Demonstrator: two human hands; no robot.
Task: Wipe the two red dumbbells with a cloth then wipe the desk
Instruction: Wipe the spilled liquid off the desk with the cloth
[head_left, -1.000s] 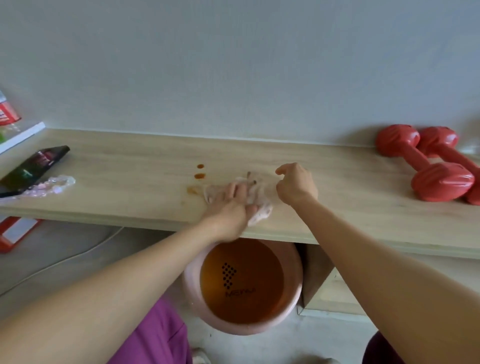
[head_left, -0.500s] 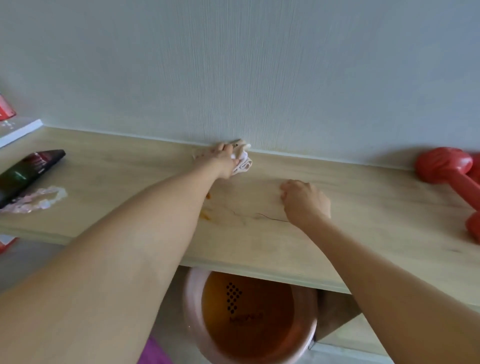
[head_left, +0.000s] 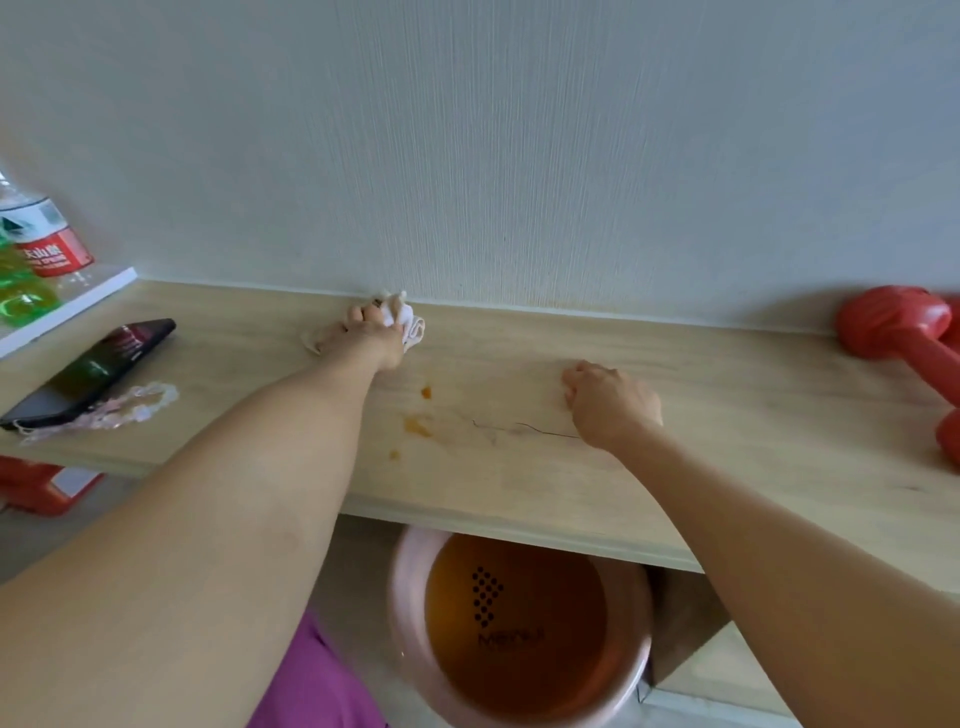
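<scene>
My left hand (head_left: 371, 335) is stretched to the back of the wooden desk (head_left: 727, 415), by the wall. Its fingers are curled over a bunched whitish cloth (head_left: 413, 326) and press it onto the desk. My right hand (head_left: 613, 402) rests on the desk as a loose fist with nothing in it, to the right of several orange stains (head_left: 418, 426). One red dumbbell (head_left: 893, 325) lies at the far right, cut off by the frame edge. Only a sliver of the second dumbbell (head_left: 955, 332) shows behind it.
A dark phone (head_left: 93, 371) and a clear plastic wrapper (head_left: 119, 410) lie on the desk's left end. A water bottle (head_left: 44, 234) stands on a white shelf (head_left: 78, 304). A pink bin (head_left: 410, 613) sits under the desk; a red box (head_left: 36, 486) is on the floor.
My left hand has carried the cloth from the desk's front, beside the orange stains, to the back edge at the wall. My right hand has stayed in place.
</scene>
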